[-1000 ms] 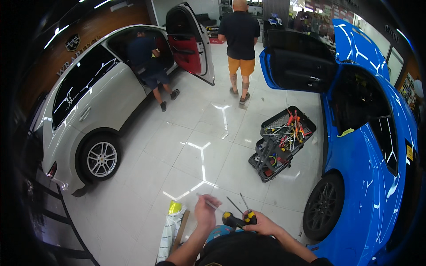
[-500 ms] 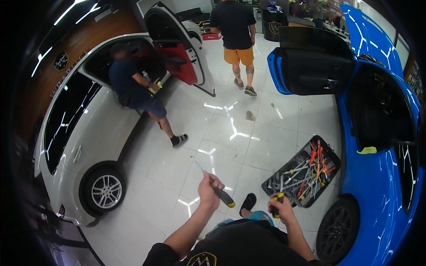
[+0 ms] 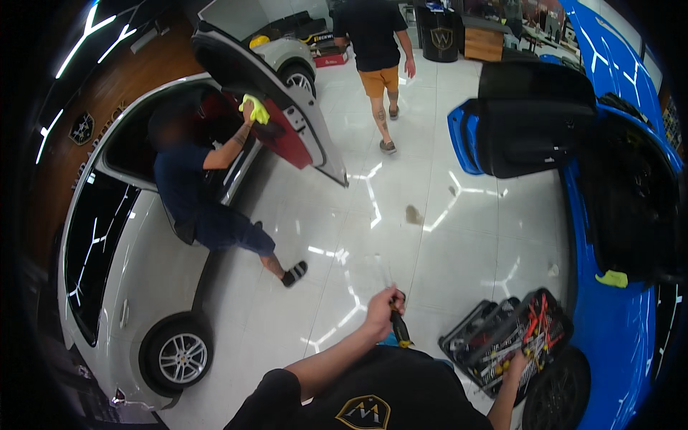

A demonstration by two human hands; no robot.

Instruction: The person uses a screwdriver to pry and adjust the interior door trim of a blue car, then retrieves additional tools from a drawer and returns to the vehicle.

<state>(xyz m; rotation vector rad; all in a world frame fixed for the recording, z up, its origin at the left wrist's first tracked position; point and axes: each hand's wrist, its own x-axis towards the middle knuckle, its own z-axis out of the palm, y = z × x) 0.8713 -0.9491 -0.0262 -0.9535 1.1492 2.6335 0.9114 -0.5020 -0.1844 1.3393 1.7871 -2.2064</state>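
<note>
My left hand (image 3: 385, 309) is closed around a screwdriver (image 3: 400, 330) with a black and yellow handle. Its thin shaft points forward, away from me. My right hand (image 3: 513, 369) reaches into the near edge of a black mesh tray (image 3: 459, 340) crowded with hand tools. Red-handled tools (image 3: 537, 319) lie toward its far right part, and yellow-handled ones are close to my fingers. Those fingers are dim and partly hidden among the tools, so whether they grip anything does not show.
On the right stands a blue car (image 3: 623, 337), door and hood open, a yellow-green cloth (image 3: 612, 279) on its sill. A white car (image 3: 158, 244) is at left. Beside its open door (image 3: 287, 122), a person (image 3: 197, 172) holds a yellow cloth. Another person (image 3: 369, 43) walks farther off.
My right hand, which held a black and yellow tool beside the tray, has moved right into the tray. The person at the white car has raised the yellow cloth to the door. My view has shifted.
</note>
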